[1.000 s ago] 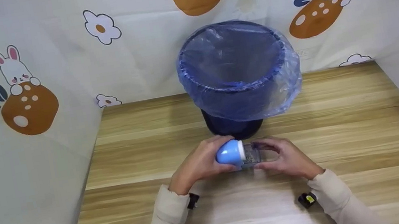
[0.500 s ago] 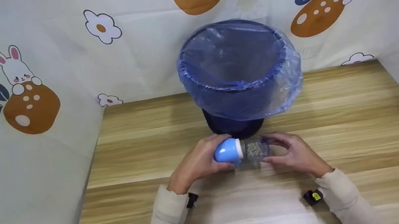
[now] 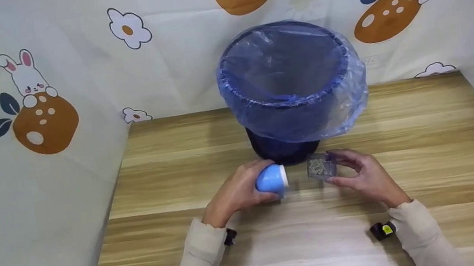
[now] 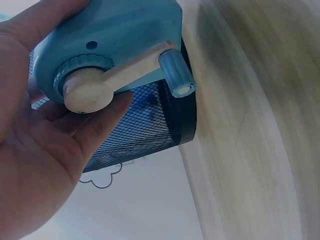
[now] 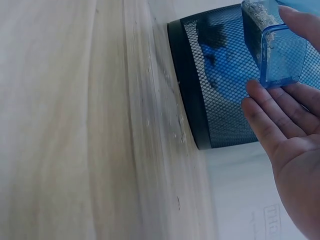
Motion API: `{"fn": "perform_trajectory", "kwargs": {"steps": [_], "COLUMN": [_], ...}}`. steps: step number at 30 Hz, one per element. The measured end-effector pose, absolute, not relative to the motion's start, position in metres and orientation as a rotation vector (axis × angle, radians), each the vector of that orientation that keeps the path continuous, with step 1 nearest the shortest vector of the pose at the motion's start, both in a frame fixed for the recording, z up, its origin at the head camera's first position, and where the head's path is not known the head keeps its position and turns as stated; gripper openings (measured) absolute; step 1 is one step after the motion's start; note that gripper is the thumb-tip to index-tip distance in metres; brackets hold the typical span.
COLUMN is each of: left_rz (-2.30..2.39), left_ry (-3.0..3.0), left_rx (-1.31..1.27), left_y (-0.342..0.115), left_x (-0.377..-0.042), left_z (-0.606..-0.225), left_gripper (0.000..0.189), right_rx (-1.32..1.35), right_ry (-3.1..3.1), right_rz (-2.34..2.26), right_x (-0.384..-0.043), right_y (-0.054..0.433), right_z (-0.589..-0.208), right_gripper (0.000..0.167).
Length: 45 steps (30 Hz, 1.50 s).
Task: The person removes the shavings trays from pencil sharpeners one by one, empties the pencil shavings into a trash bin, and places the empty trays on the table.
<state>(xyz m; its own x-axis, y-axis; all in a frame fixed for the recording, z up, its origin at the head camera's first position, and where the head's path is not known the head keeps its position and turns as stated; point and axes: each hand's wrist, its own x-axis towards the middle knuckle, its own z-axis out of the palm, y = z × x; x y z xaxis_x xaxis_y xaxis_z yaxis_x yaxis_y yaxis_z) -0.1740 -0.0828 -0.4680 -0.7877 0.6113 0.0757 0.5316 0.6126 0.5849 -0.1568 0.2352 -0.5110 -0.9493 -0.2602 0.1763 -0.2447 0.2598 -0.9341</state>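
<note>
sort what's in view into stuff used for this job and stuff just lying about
In the job:
blue crank device, in the left hand
clear container with greyish bits, in the right hand
mesh bin, probably, standing just beyond the hands

Just there:
wooden tabletop
flecks on it
printed backdrop

Pinched a clear box (image 5: 286,55) of greyish shavings (image 5: 257,15) between thumb (image 5: 301,21) and fingers (image 5: 280,112) of the right hand (image 5: 297,142). Saw behind it a dark mesh bin (image 5: 230,117), standing on a wood-grain tabletop (image 5: 60,125) dotted with specks (image 5: 178,203).
</note>
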Motion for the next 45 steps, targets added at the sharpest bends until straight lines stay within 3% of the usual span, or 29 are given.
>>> {"fn": "perform_trajectory", "kwargs": {"steps": [45], "left_rz": [0.869], "left_ry": [2.797], "left_rx": [0.887], "left_y": [-0.081], "left_x": [-0.181], "left_z": [-0.492], "left_gripper": [0.069], "right_rx": [-0.365], "right_ry": [2.382], "right_rz": [-2.029], "right_x": [-0.157], "right_y": [0.246], "right_z": [-0.515], "right_gripper": [0.060]}}
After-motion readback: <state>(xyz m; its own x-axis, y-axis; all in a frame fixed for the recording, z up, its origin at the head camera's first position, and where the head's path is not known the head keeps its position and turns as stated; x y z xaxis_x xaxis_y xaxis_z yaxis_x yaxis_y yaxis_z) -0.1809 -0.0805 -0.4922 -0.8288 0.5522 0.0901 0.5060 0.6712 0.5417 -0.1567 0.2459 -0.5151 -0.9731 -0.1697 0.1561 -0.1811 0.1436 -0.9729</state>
